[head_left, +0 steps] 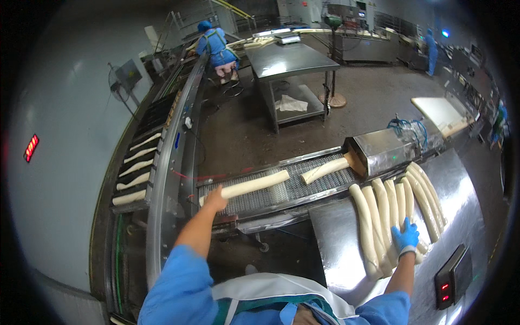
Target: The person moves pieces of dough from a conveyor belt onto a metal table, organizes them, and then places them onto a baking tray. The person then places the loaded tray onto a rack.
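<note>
Hiding dough roll's (254,184) end: left hand (215,199)

Steel table (466,189) — dough rolls (379,216); mesh conveyor (292,187) — dough log (254,184).

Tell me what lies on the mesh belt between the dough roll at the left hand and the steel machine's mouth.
In the head view, one more dough roll lies there, its far end at the steel machine. Otherwise only bare mesh belt separates it from the left hand and its roll.
</note>
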`<state>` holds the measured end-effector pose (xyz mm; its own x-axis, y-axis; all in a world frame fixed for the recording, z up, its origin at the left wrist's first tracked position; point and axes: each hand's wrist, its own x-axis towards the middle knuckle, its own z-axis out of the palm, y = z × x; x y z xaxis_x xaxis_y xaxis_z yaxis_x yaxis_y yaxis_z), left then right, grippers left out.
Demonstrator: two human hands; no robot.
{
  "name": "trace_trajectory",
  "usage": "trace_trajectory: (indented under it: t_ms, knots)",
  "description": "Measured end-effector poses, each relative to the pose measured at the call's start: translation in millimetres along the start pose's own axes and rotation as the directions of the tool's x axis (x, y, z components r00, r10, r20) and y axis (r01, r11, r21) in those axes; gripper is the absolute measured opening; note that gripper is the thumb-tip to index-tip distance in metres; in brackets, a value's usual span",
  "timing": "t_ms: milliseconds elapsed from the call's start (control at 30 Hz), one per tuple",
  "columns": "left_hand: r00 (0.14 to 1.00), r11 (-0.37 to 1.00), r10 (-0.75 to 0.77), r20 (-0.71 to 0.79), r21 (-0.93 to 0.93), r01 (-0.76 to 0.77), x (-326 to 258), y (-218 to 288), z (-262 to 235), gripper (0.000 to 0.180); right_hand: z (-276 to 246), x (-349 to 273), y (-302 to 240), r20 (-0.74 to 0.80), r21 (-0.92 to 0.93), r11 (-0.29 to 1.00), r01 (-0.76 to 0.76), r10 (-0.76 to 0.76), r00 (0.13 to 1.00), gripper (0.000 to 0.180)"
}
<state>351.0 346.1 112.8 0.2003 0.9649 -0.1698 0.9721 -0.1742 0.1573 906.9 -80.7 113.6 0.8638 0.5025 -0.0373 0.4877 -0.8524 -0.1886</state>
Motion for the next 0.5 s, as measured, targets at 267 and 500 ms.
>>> trace_trajectory:
  t_ms: [267, 500]
  knots:
    - [0.99, 0.907, 0.062, -0.125, 0.421, -0.004, -13.6, 15.1, -25.4, 0.036, 53.3, -80.7, -11.9, -0.105, -0.107, 0.982, 0.154, -0.165, 0.981, 0.064]
    - [0.923, 0.966, 0.157, -0.352, -0.139, -0.218, 3.2, -37.3, -23.8, 0.035, 26.8, -124.1, -19.0, -0.239, 0.123, 0.961, 0.246, -0.212, 0.947, 0.048]
